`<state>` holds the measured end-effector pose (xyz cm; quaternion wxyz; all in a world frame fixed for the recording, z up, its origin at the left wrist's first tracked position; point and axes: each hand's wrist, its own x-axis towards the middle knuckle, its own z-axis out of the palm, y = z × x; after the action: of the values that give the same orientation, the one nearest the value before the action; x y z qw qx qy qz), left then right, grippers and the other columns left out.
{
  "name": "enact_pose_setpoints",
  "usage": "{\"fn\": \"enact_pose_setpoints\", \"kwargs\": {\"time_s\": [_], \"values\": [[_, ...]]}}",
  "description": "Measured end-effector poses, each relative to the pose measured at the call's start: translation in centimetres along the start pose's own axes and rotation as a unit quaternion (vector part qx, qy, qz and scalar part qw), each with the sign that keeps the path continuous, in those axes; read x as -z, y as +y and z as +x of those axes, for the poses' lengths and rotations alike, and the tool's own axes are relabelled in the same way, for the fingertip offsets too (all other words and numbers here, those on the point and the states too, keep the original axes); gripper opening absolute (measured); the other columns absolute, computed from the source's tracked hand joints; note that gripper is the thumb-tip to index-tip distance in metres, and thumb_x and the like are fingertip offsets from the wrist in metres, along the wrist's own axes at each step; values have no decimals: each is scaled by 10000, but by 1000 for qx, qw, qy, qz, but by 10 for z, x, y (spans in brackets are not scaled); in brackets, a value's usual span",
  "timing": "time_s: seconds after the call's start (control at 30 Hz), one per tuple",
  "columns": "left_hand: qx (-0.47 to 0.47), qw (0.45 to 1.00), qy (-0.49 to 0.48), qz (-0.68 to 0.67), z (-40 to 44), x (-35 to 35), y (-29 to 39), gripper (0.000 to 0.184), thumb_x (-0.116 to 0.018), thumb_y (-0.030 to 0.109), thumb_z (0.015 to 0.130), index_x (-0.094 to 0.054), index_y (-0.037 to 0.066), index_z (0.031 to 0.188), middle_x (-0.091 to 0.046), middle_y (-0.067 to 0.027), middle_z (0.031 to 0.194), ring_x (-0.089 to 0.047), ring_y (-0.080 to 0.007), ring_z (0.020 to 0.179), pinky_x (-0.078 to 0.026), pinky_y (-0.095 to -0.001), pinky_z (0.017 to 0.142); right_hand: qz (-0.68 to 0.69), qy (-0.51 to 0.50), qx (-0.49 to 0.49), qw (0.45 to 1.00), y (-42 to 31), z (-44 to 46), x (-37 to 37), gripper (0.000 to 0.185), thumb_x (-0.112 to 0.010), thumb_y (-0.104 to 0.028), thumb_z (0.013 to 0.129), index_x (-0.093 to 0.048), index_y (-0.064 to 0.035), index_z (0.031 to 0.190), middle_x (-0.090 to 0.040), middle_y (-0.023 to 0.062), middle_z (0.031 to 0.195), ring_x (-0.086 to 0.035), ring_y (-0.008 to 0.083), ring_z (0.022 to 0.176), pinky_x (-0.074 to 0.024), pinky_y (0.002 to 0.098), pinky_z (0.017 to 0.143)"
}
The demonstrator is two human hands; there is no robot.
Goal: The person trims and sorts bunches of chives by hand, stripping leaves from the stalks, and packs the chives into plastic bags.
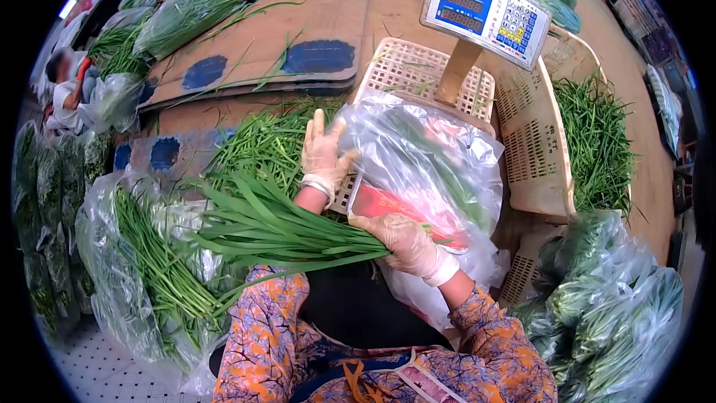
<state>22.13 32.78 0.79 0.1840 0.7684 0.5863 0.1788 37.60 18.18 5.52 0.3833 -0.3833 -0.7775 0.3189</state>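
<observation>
My right hand (412,248), in a pale glove, is closed around the stem end of a bunch of garlic chives (291,227). The long green leaves fan out to the left across my left forearm. My left hand (325,155), also gloved, is open with its fingers spread, at the left edge of a pile of clear plastic bags (418,153); I cannot tell whether it touches them. Red print shows through the bags. Behind them stands a scale display (486,13), its top row lit in red. Loose chives (261,145) lie left of my left hand.
A beige crate (537,134) on the right stands beside a heap of chives (593,142). Bagged greens (604,298) fill the lower right; an open bag of chives (160,269) sits at left. Cardboard (261,22) lies ahead. Another person (68,93) sits far left.
</observation>
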Motion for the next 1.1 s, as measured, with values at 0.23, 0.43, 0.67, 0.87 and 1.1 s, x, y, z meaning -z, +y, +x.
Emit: {"fn": "enact_pose_setpoints", "kwargs": {"time_s": [0.23, 0.43, 0.67, 0.87, 1.1], "values": [[-82, 913, 136, -376, 7, 6, 33, 112, -584, 119, 836, -612, 31, 901, -545, -123, 1136, -482, -203, 1072, -379, -300, 922, -75, 13, 73, 994, 21, 28, 23, 541, -660, -32, 668, -522, -59, 1190, -617, 132, 892, -606, 301, 801, -486, 358, 723], [-103, 945, 88, -297, 5, 46, 32, 196, -631, 100, 780, -632, 28, 963, -594, -106, 997, -557, -201, 940, -438, -301, 840, -385, 146, -47, 910, 104, 2, 62, 330, -529, 6, 742, -610, -77, 1052, -615, 161, 986, -594, 308, 889, -476, 377, 775], [-86, 918, 254, -293, 14, 75, 41, 218, -696, 193, 710, -600, 63, 856, -589, -74, 832, -565, -217, 787, -451, -322, 738, -4, 155, -589, 793, 130, -72, 73, 484, -589, -292, 786, -535, -22, 1184, -565, 140, 1129, -526, 262, 991, -410, 359, 863], [-57, 930, 227, -283, -76, 79, 7, 340, -569, 264, 814, -537, 36, 1064, -457, -168, 1230, -443, -318, 1155, -349, -366, 992, -313, 95, -370, 869, 111, -69, 62, 688, -635, -181, 798, -288, 94, 1324, -356, 243, 1350, -344, 301, 1262, -243, 348, 1056], [196, 854, 474, -89, -268, 159, -143, 128, -550, 163, 844, -619, 60, 875, -593, -102, 998, -545, -252, 973, -415, -341, 895, 78, 49, -210, 973, -27, 16, -37, 361, -482, -74, 909, -447, 44, 1248, -537, 138, 1175, -533, 193, 1043, -408, 292, 923]]}}
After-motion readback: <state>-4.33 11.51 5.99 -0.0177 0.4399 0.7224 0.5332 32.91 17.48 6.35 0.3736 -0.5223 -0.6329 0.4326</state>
